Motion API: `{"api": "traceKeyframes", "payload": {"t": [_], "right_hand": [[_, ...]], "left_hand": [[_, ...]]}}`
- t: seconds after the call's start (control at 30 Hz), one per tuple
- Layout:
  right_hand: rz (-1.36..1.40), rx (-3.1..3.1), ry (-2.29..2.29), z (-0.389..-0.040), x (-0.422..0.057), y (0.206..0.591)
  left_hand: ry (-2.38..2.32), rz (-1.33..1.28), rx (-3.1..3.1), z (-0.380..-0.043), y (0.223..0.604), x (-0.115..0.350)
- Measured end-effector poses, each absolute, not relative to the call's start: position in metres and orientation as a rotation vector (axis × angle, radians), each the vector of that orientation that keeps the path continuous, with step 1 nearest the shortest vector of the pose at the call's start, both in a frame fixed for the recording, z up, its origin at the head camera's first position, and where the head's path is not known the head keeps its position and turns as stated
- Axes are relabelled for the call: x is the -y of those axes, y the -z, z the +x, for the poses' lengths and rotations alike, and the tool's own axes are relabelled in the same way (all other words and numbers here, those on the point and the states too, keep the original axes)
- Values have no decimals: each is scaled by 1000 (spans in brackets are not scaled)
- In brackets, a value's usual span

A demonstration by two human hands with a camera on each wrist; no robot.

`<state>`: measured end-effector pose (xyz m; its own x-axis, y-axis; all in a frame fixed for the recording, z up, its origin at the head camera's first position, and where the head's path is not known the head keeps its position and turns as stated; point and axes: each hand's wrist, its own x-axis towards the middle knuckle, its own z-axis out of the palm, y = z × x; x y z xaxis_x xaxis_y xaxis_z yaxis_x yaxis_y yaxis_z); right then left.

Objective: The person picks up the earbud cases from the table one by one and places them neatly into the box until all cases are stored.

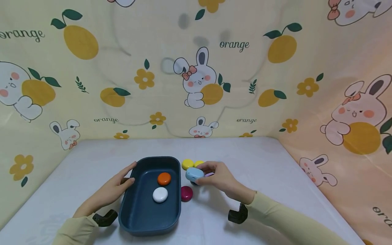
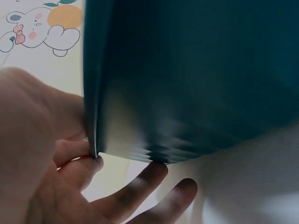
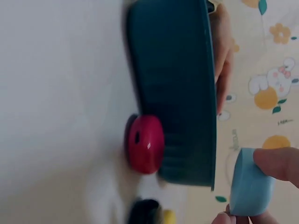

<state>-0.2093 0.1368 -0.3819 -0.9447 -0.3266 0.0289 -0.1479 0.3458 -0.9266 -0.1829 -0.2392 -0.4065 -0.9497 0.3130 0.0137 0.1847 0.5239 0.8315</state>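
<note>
A light blue rounded case (image 1: 194, 174) with a small slot in its side is pinched between the thumb and fingers of my right hand (image 1: 222, 180), raised above the table just right of the blue tub. In the right wrist view the thumb presses one side of the light blue case (image 3: 251, 186). My left hand (image 1: 111, 189) rests at the left side of the dark blue tub (image 1: 150, 217), with thumb and fingertips at its rim; in the left wrist view, extended fingers (image 2: 135, 191) lie beside its outer wall. Inside the tub are an orange piece (image 1: 164, 178) and a white piece (image 1: 160, 194).
A crimson rounded piece (image 1: 186, 193) stands against the tub's right wall. Two yellow pieces (image 1: 187, 164) lie farther back. A purple piece (image 1: 209, 174) shows partly behind my right hand, and a dark piece (image 3: 144, 212) lies near the crimson one. White cloth covers the table.
</note>
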Motion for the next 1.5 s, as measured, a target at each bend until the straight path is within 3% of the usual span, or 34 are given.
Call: {"api": "traceKeyframes", "payload": {"t": [0.77, 1.5], "right_hand": [[-687, -2303, 1749, -190, -52, 384], [-838, -2104, 1666, -193, -44, 387]], "left_hand": [[-1422, 457, -2613, -182, 408, 243], [-1439, 426, -2594, -182, 409, 240]]}}
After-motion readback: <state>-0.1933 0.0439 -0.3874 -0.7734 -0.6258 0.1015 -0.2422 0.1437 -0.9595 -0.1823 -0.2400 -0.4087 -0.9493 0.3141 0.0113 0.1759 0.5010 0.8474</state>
